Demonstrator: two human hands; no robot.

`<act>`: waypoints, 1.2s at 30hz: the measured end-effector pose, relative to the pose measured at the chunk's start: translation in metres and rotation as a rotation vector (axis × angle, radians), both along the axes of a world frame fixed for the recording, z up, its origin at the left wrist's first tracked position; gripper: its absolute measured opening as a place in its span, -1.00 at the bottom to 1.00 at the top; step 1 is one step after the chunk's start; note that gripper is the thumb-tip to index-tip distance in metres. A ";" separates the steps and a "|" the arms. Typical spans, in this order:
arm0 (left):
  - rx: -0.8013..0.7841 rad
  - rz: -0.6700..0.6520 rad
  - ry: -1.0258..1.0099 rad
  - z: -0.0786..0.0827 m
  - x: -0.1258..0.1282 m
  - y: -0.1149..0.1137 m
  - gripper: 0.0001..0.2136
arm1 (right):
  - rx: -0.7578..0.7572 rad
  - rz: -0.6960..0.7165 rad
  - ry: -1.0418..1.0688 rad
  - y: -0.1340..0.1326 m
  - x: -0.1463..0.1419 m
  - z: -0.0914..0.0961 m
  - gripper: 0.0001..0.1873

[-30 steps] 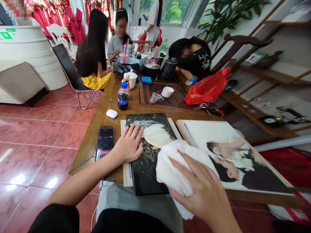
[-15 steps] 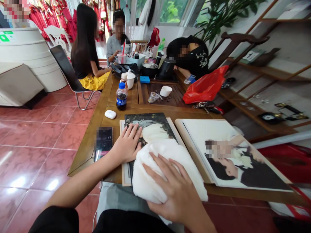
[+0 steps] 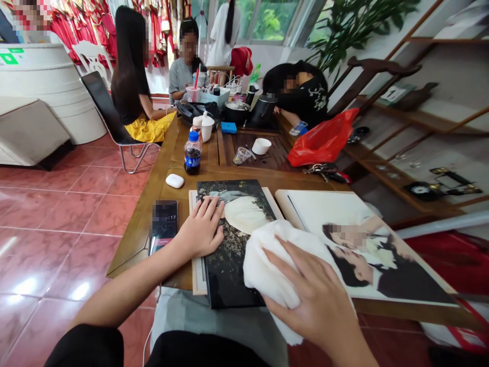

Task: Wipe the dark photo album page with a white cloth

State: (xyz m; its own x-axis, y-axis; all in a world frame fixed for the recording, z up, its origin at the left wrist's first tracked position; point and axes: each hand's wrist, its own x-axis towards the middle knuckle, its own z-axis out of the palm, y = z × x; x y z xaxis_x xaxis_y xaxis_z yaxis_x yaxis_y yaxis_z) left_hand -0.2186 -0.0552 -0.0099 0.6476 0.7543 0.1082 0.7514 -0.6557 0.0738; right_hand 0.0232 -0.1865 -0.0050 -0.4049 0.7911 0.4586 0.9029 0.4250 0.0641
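Dark photo panel (image 3: 227, 278) lies face up at the near side of the bench (image 3: 135, 244), on top of a pale-framed piece (image 3: 199, 278); its near end sticks out past the bench edge, over the lap. White cloth (image 3: 273, 255) sits bunched over the panel's right side; its underside is hidden, so can't tell how much of it bears on the surface.

For a good wipe: flatten the cloth, fold loose tails under, use light even pressure; go easy on the overhanging end, it could tip; overlap strokes, and keep clear of the open photo page (image 3: 370, 260) just to the right.

Pose: left hand (image 3: 204, 227) is palm down on the panel's left part, fingers slightly apart, thumb out, not gripping; forearm slants in from lower left, near the phone (image 3: 165, 224). Right hand (image 3: 311, 285) comes from lower right, fingers spread and clamped on the cloth.
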 end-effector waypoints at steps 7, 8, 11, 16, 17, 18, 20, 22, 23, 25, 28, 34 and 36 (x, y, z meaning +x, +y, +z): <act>0.025 -0.004 -0.003 -0.003 0.001 0.001 -0.41 | -0.090 0.085 0.063 0.006 -0.031 0.006 -0.31; 0.031 -0.005 -0.008 -0.004 0.000 0.001 -0.41 | -0.100 0.098 0.068 0.007 -0.033 0.007 -0.30; 0.042 -0.011 -0.021 -0.006 0.000 0.002 -0.41 | -0.123 0.125 0.083 0.014 -0.030 0.007 -0.29; 0.016 -0.004 -0.011 -0.003 -0.001 0.001 -0.40 | -0.092 0.043 0.085 0.026 -0.007 0.002 -0.39; 0.010 -0.003 -0.009 -0.002 -0.001 0.000 -0.40 | -0.083 0.013 0.082 0.028 -0.002 0.000 -0.41; 0.004 -0.003 -0.008 -0.002 0.000 0.000 -0.40 | -0.076 -0.011 0.078 0.030 0.001 -0.001 -0.42; -0.003 -0.004 -0.006 -0.002 0.000 0.000 -0.40 | -0.065 -0.036 0.065 0.033 0.005 -0.002 -0.43; -0.001 -0.008 -0.007 -0.002 0.000 0.000 -0.40 | -0.066 -0.037 0.058 0.036 0.003 -0.002 -0.42; 0.004 -0.009 -0.009 -0.002 0.000 0.000 -0.41 | -0.073 -0.032 0.057 0.037 0.001 -0.001 -0.42; 0.016 -0.010 -0.013 -0.002 0.000 0.000 -0.41 | -0.095 -0.007 0.063 0.040 -0.007 0.001 -0.40; 0.017 -0.010 -0.004 -0.002 0.000 0.000 -0.41 | -0.144 0.061 0.068 0.045 -0.017 0.004 -0.38; 0.022 -0.019 -0.017 -0.004 -0.001 0.001 -0.41 | -0.201 0.123 0.070 0.052 -0.016 0.003 -0.32; 0.024 -0.020 -0.017 -0.004 -0.001 0.001 -0.41 | -0.206 0.102 0.073 0.053 -0.007 0.001 -0.31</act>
